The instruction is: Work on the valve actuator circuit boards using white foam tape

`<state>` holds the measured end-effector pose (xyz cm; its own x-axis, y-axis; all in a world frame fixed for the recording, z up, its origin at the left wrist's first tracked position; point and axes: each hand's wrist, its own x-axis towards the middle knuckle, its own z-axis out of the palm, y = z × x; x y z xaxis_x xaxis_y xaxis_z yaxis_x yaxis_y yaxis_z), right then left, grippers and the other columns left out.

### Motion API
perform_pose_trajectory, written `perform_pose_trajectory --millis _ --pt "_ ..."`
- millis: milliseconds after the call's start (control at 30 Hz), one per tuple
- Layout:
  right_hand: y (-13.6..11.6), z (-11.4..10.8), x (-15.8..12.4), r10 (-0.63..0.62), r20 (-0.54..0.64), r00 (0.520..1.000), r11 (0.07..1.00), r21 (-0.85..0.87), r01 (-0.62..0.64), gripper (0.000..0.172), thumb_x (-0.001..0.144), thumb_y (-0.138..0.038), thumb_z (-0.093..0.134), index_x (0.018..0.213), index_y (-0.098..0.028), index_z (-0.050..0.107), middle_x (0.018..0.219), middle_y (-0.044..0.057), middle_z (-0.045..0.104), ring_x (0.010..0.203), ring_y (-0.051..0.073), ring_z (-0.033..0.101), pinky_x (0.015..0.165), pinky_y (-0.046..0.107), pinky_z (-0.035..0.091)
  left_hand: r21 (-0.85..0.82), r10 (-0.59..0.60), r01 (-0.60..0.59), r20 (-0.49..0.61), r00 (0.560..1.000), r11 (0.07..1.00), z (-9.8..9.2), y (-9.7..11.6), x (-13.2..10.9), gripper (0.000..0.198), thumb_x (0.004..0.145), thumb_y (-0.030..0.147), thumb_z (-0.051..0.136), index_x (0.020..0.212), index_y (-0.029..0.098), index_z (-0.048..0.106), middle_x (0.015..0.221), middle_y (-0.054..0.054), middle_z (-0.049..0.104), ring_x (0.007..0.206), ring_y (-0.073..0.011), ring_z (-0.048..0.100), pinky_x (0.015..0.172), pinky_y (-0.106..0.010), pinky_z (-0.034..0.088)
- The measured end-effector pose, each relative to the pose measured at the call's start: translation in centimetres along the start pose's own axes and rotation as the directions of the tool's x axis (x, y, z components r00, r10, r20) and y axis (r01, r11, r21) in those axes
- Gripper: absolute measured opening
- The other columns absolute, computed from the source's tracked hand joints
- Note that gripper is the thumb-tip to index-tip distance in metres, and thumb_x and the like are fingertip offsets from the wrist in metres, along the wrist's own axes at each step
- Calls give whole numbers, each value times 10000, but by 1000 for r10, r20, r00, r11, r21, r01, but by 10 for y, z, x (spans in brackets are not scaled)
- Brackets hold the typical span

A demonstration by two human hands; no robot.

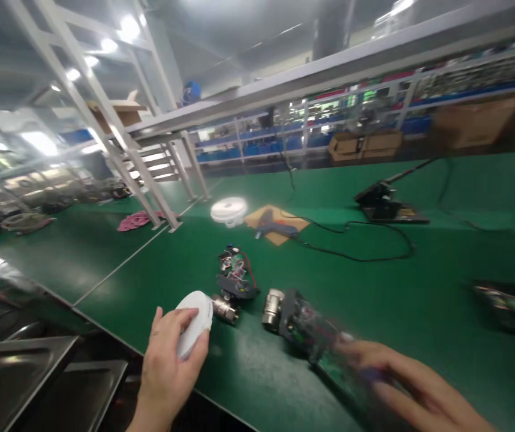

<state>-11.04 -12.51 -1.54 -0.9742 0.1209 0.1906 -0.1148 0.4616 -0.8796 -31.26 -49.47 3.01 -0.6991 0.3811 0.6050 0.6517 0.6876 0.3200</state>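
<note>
- Left hand point(165, 363) is holding the white disc point(197, 321), thumb and fingers clasping its rim, above the bench's point(149, 273) near edge.
- The disc is showing right beside the left unit's point(237, 285) metal fitting point(225, 309).
- Right hand point(407, 384) is blurring, fingers curling at the right unit point(300, 321); whether they're gripping or just touching, I cannot tell.
- That unit is lying on the bench, its fitting point(273, 307) pointing toward the left unit.
</note>
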Motion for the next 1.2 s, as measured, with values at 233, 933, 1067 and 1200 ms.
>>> perform_pose_trajectory --millis 233,933,1067,1200 --pt "-52 29 8 192 -38 981 874 460 -154 367 929 -586 601 976 -230 676 1199 85 632 1108 245 615 927 386 548 -89 313 -326 -138 940 941 16 140 -13 238 865 250 590 1100 213 598 956 -47 698 1021 -241 643 1250 -609 138" --pt "-54 66 -12 -127 -222 967 953 242 181 152 1003 -315 560 1087 -279 682 928 15 686 864 158 628 767 262 472 -33 362 -368 -114 925 929 32 161 -28 262 933 385 583 1066 187 691 933 -37 726 827 -169 714 1218 -690 144" --pt "-54 68 -11 -169 -271 948 955 194 225 140 1000 -286 567 1098 -290 668 906 -2 690 831 156 616 752 267 473 -35 371 -376 -101 923 926 33 159 -28 267 930 386 563 1070 197 690 926 -33 723 829 -166 708 1213 -680 165" --pt "-55 69 -10 -176 -274 946 954 188 232 139 998 -268 570 1100 -285 663 925 -3 696 847 156 622 762 271 480 -31 372 -376 -98 923 926 34 159 -29 269 926 380 560 1072 194 688 928 -37 722 837 -168 704 1216 -672 161"
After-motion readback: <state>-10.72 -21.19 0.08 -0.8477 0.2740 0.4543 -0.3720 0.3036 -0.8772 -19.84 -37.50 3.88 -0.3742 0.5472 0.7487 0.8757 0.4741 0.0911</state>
